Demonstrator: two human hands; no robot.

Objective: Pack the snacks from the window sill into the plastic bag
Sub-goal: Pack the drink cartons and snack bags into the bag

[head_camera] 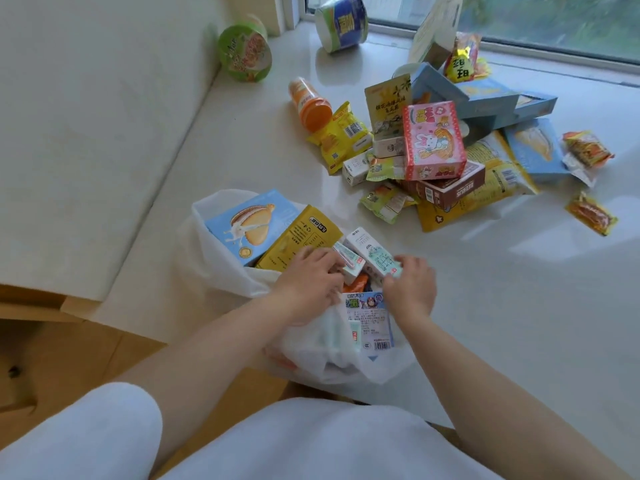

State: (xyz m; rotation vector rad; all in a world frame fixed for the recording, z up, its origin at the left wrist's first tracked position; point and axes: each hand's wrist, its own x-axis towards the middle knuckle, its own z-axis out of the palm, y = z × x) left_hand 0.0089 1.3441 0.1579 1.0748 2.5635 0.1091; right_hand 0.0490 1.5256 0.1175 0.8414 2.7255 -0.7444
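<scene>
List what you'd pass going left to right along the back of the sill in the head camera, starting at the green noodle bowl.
Green noodle bowl → orange canister → blue noodle bowl → pink rabbit box → orange snack packet.

Two noodle bowls (244, 53), one orange canister (309, 102), one pink box (434, 140), two hands (309, 282).

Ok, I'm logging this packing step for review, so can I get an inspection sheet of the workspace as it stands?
Surface: white window sill, glossy.
Job's things: plastic bag open at the sill's near edge, blue cake box and yellow box inside; snack pile unpacked.
Clutter: green noodle cup, blue noodle cup and orange-lidded can lie tipped over.
Hands: left hand and right hand at the bag mouth, on small white cartons.
Cables: nothing seen.
Surroundings: window, white cushion.
</scene>
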